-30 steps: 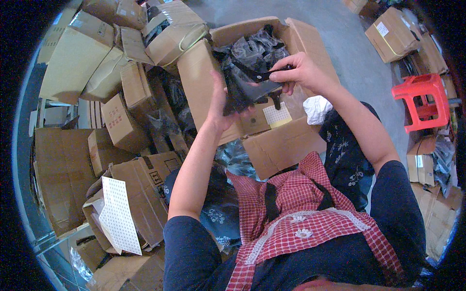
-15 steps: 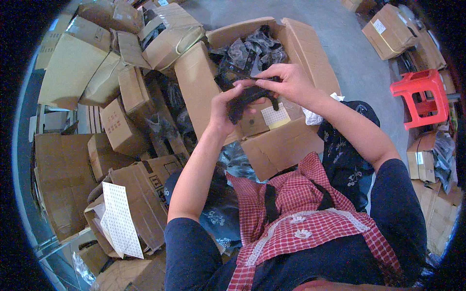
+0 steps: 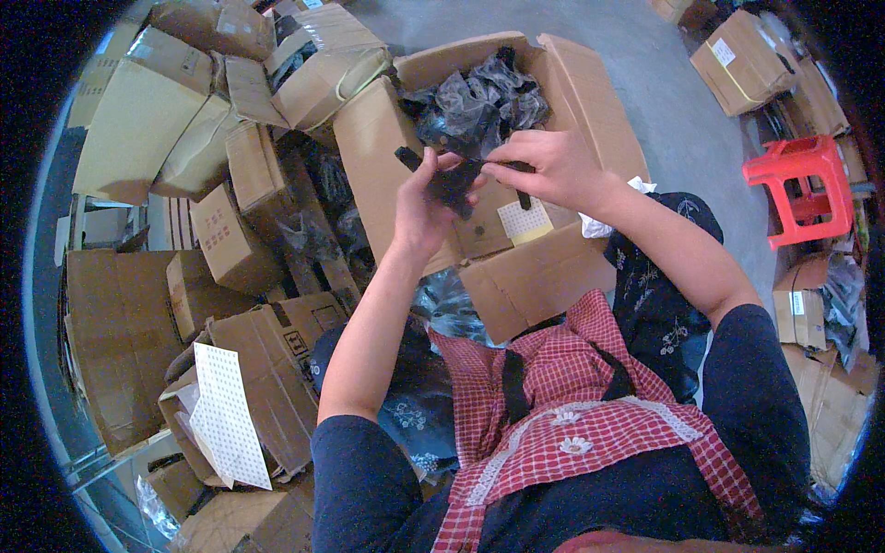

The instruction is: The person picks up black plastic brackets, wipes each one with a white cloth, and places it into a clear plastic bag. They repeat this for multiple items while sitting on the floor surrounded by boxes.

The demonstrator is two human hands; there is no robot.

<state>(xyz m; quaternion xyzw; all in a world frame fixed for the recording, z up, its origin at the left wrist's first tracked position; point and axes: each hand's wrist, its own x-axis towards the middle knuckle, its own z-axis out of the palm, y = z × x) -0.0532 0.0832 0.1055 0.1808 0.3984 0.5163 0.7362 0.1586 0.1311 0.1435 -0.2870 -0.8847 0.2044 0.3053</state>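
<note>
Between my hands is a dark black piece with narrow arms sticking out; I cannot make out its exact kind. My left hand is closed round its left side, thumb up. With thumb and fingers pinched together, my right hand grips its right end, where a short black bar hangs down. Both hands are above an open cardboard box. Inside the box, beyond my hands, lie crumpled clear-and-black plastic bags. A small white sheet with rows of tiny marks and a yellow edge lies near the front flap.
Cardboard boxes are piled up on the left. A larger marked sheet rests on a box there. To the right stand a red plastic stool and a strapped carton. White crumpled paper is by my right knee.
The black piece has been turned, so that one arm now points up and left past my left thumb. My right hand has shifted slightly, staying in its pinch.
</note>
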